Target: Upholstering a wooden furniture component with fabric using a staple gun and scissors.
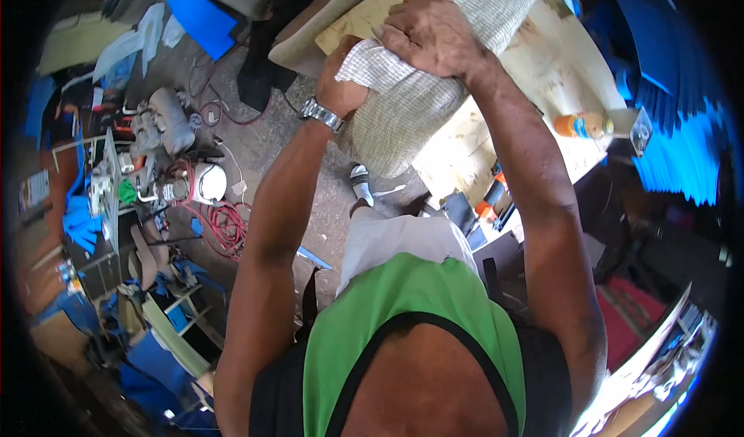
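At the far side, the woven fabric (391, 131) lies at the left of the wooden tabletop (570, 65). The right hand (430, 35) bends its fingers over the fabric, seemingly gripping it. Even tension and a straight weave would probably keep creases out. A turned-back flap (372, 66) covers part of the left hand (339, 88), so its grasp cannot be told; the right thumb is unclear.
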Motion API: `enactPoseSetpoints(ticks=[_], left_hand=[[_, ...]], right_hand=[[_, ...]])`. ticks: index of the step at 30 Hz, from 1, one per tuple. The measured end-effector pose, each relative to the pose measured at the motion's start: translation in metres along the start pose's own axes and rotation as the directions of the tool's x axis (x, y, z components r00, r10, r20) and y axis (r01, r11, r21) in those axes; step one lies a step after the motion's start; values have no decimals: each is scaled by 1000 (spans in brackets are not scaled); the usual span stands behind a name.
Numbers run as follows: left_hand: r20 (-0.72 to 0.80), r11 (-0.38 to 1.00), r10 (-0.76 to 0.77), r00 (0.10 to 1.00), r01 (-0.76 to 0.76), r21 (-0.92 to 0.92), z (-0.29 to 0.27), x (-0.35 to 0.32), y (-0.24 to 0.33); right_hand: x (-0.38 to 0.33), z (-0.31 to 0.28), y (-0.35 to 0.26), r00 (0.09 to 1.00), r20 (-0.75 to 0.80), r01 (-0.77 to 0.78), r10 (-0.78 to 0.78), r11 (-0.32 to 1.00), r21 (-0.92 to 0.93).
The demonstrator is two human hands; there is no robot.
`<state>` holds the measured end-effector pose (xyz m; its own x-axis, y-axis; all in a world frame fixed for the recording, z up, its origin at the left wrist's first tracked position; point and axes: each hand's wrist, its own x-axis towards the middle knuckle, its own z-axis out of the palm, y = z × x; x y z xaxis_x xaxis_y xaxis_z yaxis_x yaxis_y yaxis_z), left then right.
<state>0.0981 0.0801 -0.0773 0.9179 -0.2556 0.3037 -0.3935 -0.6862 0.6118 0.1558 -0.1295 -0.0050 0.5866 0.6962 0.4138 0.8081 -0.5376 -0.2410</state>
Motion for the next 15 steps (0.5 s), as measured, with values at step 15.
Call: enactPoseSetpoints(ticks=[15], left_hand=[[-84, 855, 368, 926, -373, -360, 48, -26, -5]], right_hand=[[-191, 99, -66, -64, -42, -124, 997, 33, 992]])
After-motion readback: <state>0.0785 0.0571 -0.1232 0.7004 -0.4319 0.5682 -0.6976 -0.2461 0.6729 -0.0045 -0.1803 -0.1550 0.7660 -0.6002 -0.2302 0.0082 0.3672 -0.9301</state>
